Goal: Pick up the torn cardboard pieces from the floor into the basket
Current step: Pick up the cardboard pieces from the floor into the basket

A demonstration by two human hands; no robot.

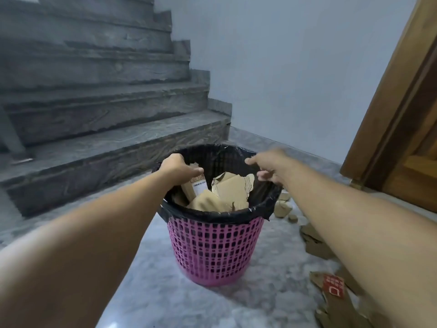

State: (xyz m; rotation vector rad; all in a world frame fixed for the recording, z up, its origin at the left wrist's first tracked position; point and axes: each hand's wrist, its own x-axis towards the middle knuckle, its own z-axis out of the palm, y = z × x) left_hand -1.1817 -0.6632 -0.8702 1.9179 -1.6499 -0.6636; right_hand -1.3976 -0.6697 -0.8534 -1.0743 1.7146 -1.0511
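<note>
A pink lattice basket (214,252) with a black bag liner (264,204) stands on the grey marble floor. Several torn cardboard pieces (233,189) lie inside it, one with a white label. My left hand (177,166) is closed over the basket's far left rim, fingers curled inside against the labelled piece. My right hand (268,166) hovers at the right rim, blurred, fingers apart and holding nothing. More cardboard scraps (282,208) lie on the floor to the right of the basket. A larger piece with a red sticker (333,285) rests under my right forearm.
Grey stone stairs (106,143) rise to the left just behind the basket. A wooden door frame (390,138) stands at the right, and a pale wall (295,79) closes the back. Further torn pieces (315,243) spread along the floor at the right.
</note>
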